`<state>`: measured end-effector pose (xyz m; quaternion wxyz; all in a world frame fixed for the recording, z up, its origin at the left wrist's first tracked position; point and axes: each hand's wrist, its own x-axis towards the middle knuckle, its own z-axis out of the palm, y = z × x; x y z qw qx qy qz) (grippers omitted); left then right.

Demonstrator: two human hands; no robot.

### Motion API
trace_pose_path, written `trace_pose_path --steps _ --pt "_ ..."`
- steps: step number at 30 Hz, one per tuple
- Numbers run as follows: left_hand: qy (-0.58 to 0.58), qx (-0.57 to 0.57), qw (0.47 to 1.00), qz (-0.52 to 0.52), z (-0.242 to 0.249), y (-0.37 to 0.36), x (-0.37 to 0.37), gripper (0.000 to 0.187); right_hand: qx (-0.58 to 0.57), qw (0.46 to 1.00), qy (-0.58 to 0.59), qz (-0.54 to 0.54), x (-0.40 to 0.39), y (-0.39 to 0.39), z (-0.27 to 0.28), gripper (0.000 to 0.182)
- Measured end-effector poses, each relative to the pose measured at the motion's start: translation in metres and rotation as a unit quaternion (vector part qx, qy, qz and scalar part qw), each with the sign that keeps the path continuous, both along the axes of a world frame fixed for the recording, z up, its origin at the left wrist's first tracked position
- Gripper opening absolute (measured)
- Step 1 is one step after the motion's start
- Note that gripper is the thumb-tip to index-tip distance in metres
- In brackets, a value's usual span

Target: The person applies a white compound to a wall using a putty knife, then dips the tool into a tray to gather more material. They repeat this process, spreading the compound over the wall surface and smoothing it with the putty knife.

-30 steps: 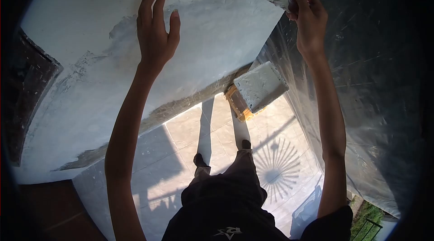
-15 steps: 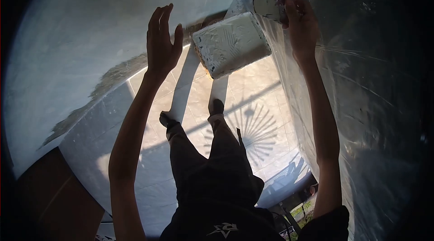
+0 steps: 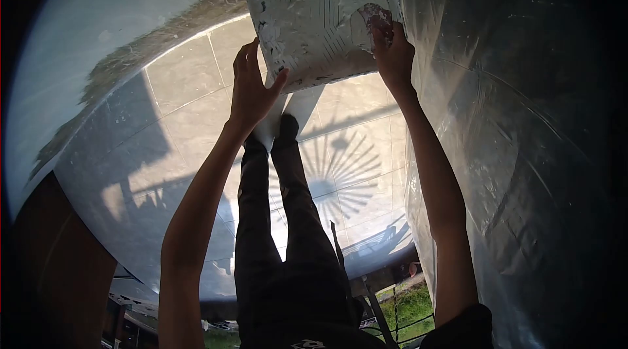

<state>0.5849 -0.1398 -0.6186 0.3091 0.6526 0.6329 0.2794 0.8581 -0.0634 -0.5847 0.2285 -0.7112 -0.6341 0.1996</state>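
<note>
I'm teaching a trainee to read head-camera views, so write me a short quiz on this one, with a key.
1. Which hand holds the scraper?
2. True or false: the left hand is beside a corner of the tray.
3. Fill the gap: the sunlit floor is laid with large, pale ____.

Key: 1. The right hand. 2. True. 3. Tiles.

One view, head-worn. Faces forward and steeply down; forearms (image 3: 439,179) near lens, tray (image 3: 330,66) and tiled floor (image 3: 186,90) farther off.
</note>
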Motion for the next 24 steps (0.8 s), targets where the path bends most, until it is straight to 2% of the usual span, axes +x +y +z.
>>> trace_pose_path --steps 1,2,5,6,9,15,24 --pt "0.000 -0.016 1.000 0.010 -0.017 -0.004 0.005 0.084 -0.003 1.000 -0.002 0.003 0.002 0.005 -0.018 0.025" --pt "0.005 -0.016 1.000 0.004 -0.033 -0.007 0.009 0.103 0.015 1.000 -0.002 0.003 0.003 0.009 -0.036 0.027" --pt "-0.032 -0.052 0.998 0.029 -0.055 -0.014 0.027 0.112 0.005 1.000 -0.014 0.005 0.006 0.017 -0.063 0.028" --pt "-0.026 -0.070 0.997 0.027 -0.062 -0.013 0.030 0.123 -0.003 1.000 -0.021 0.000 0.007 0.019 -0.069 0.028" --pt "-0.037 -0.067 0.997 0.030 -0.075 -0.018 0.036 0.131 -0.016 0.999 -0.031 0.004 0.010 0.023 -0.079 0.027" --pt "-0.106 -0.083 0.989 0.063 -0.086 -0.021 0.040 0.135 0.012 0.998 -0.050 0.044 0.005 0.027 -0.080 0.024" --pt "-0.085 -0.066 0.992 0.060 -0.091 -0.023 0.040 0.135 0.043 0.986 -0.124 0.099 -0.009 0.025 -0.090 0.014"
